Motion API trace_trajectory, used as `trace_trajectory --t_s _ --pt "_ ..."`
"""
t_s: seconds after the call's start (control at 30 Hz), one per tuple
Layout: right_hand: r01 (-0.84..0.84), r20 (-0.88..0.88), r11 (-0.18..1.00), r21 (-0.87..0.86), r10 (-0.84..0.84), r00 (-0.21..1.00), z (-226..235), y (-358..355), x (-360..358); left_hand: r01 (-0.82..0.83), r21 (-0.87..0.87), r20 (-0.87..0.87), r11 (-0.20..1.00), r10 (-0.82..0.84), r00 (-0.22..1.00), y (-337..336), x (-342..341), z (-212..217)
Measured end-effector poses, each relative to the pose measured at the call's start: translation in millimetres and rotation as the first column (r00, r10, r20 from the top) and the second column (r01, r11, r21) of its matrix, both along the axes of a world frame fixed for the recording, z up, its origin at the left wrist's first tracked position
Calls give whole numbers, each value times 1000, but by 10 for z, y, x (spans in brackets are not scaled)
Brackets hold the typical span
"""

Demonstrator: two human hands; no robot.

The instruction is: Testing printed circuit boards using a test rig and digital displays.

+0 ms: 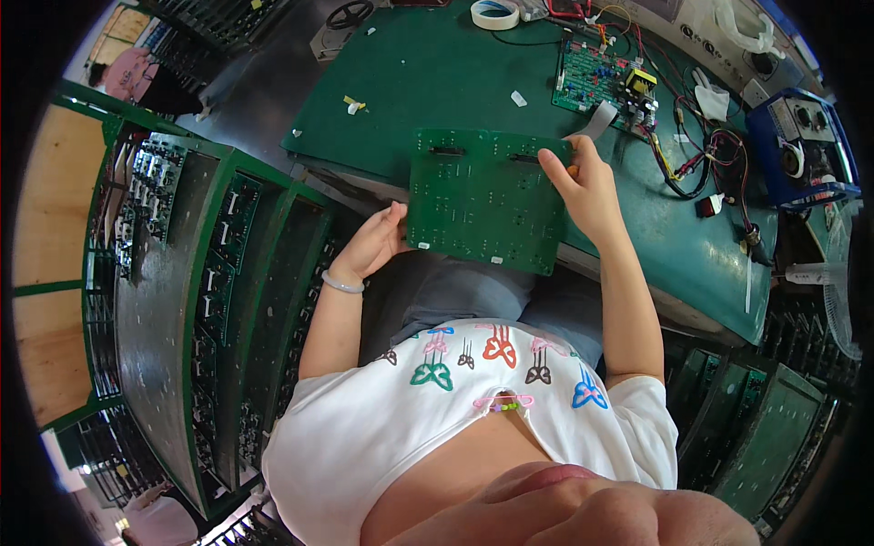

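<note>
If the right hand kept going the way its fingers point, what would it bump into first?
The right hand grips the big green board's top corner, fingers pointing up-left across it. Past the board, the first thing is probably bare green table mat, then a small white scrap; depth is hard to judge.

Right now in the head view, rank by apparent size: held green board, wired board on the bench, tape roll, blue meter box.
1. Held green board, clearly largest, though nearest the camera.
2. Blue meter box and wired board look alike; rim distortion makes ranking them unsure.
3. Tape roll, smallest, farthest away.
</note>
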State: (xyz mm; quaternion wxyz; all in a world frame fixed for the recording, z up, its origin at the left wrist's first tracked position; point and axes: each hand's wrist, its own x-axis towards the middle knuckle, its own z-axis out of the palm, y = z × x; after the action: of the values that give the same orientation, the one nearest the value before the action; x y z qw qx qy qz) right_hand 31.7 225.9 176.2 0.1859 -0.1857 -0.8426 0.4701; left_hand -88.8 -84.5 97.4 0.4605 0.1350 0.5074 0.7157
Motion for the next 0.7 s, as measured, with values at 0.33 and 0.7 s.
trace_trajectory --t_s 0.33,0.7 --pt "9 48 998 66 -13 999 -174 96 -62 -450 124 -724 885 390 569 605 -281 320" --pt "91 45 991 93 -95 994 -263 43 -27 -445 48 -862 894 262 434 1011 -369 89"
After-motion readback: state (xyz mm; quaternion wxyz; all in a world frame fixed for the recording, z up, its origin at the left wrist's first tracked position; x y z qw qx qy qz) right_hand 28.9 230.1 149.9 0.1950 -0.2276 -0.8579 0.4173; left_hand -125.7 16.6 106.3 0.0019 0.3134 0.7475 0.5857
